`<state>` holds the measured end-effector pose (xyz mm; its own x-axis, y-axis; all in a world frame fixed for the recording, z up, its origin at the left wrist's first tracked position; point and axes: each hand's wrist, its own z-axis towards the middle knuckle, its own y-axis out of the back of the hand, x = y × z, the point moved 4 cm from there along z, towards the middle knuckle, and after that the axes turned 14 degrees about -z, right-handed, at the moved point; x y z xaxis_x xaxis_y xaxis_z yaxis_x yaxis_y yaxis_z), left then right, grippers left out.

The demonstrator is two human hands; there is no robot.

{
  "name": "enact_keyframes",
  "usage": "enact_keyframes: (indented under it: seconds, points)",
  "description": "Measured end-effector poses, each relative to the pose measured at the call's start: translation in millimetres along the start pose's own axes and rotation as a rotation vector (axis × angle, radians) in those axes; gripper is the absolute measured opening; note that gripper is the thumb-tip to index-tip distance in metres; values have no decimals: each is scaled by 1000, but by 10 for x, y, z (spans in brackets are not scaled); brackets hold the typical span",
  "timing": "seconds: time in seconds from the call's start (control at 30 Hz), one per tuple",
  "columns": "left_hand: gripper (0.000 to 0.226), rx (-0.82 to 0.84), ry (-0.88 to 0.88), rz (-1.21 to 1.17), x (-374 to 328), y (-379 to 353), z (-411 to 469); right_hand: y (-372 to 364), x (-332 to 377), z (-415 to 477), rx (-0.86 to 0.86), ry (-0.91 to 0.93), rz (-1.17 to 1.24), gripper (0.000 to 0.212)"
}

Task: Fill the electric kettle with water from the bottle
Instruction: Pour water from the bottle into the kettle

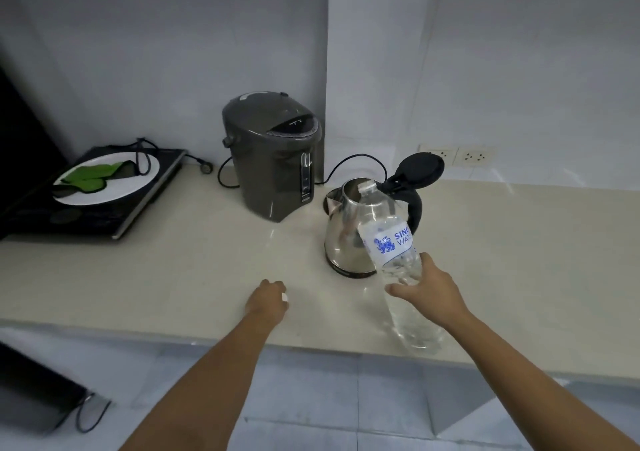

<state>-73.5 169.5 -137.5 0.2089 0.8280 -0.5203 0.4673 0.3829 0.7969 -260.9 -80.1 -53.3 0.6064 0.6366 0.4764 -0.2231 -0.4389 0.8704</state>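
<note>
Clear labelled bottle in right grip, mouth over open steel kettle; left grip fisted.

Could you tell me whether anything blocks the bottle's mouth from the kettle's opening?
Nothing visible does: the kettle has its lid flipped open, and the right hand tilts the water bottle with its neck at the rim.

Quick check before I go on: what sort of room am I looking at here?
Most likely a small home kitchen or pantry corner: a pale stone countertop carries a dark grey electric water boiler, a black induction hob and the open stainless steel kettle, with white wall sockets behind.
</note>
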Motion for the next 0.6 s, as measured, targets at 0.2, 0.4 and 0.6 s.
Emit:
enact_keyframes:
  seconds: [0.2, 0.4, 0.6]
  points:
    - [42, -37, -89, -181, 59, 314, 78, -325, 479, 42, 39, 98, 177, 68]
    - [43, -224, -155, -296, 109, 1108, 210, -639, 1119, 236, 31, 163, 330, 70]
    - [38, -379, -239, -330, 177, 1888, 305, -979, 1795, 593, 11, 194, 459, 67]
